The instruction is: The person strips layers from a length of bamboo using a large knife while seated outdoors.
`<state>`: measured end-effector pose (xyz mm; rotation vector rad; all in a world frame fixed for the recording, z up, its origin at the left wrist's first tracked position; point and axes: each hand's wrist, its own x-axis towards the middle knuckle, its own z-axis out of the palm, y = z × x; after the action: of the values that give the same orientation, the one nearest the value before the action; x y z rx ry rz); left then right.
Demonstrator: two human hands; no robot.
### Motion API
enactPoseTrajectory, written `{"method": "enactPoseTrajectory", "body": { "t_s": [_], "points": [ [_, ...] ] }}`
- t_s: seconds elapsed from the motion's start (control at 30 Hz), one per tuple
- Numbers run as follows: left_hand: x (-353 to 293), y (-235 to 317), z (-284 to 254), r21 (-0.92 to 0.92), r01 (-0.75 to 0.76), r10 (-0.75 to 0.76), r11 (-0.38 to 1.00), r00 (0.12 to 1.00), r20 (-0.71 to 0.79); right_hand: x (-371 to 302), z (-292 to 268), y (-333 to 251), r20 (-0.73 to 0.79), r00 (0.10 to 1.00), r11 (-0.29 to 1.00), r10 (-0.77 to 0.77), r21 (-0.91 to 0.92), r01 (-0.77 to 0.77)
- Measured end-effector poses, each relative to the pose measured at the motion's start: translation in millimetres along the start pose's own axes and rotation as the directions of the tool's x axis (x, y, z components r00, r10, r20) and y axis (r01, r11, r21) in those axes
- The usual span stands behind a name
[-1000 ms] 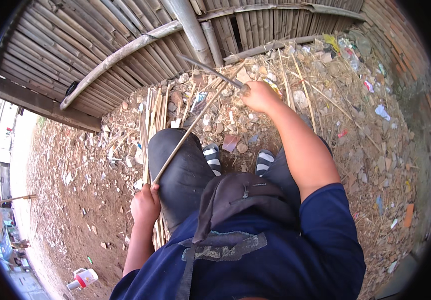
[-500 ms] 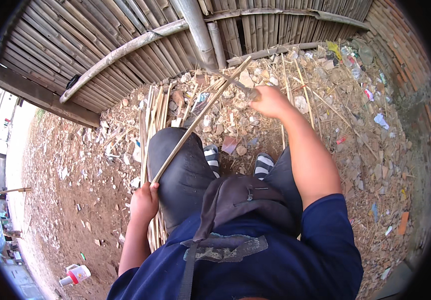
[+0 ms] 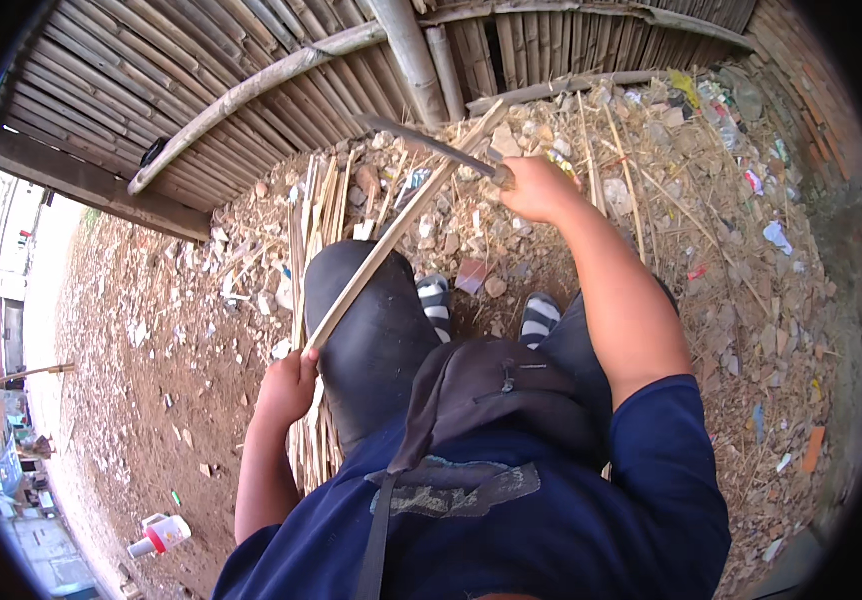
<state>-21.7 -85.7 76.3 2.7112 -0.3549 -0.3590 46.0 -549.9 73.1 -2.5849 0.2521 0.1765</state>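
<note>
Your left hand [image 3: 286, 385] is closed around the lower end of a pale, flat bamboo strip [image 3: 391, 240] slanting toward upper centre; your right hand [image 3: 536, 188] grips a dark, narrow blade [image 3: 421, 142] against it.

head-worn fisheye, looking steeply down, close over lap, ground beyond.

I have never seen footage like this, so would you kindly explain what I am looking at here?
This is a wide fisheye camera worn on a person's head, looking down at their own body and bare hands, so straight edges bend. The left hand grips the near end of a long bamboo strip that slants across the knee. The right hand holds a blade tool by its handle. More split strips lie on the dirt ground among rubble, before a bamboo wall. A white bottle with a red band lies at lower left.
</note>
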Motion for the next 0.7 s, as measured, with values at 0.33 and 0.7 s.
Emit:
{"method": "enactPoseTrajectory", "body": {
  "t_s": [0.33,0.7],
  "points": [
    [6,4,-3,-0.142,0.134,-0.118,0.981,0.986,0.118,14,24,7,0.164,0.963,0.976,-0.212,0.074,0.203],
    [13,10,-17,-0.043,0.167,-0.157,0.985,0.972,0.176,39,38,40,-0.066,0.998,0.996,-0.014,0.082,0.020]
  ]
}}
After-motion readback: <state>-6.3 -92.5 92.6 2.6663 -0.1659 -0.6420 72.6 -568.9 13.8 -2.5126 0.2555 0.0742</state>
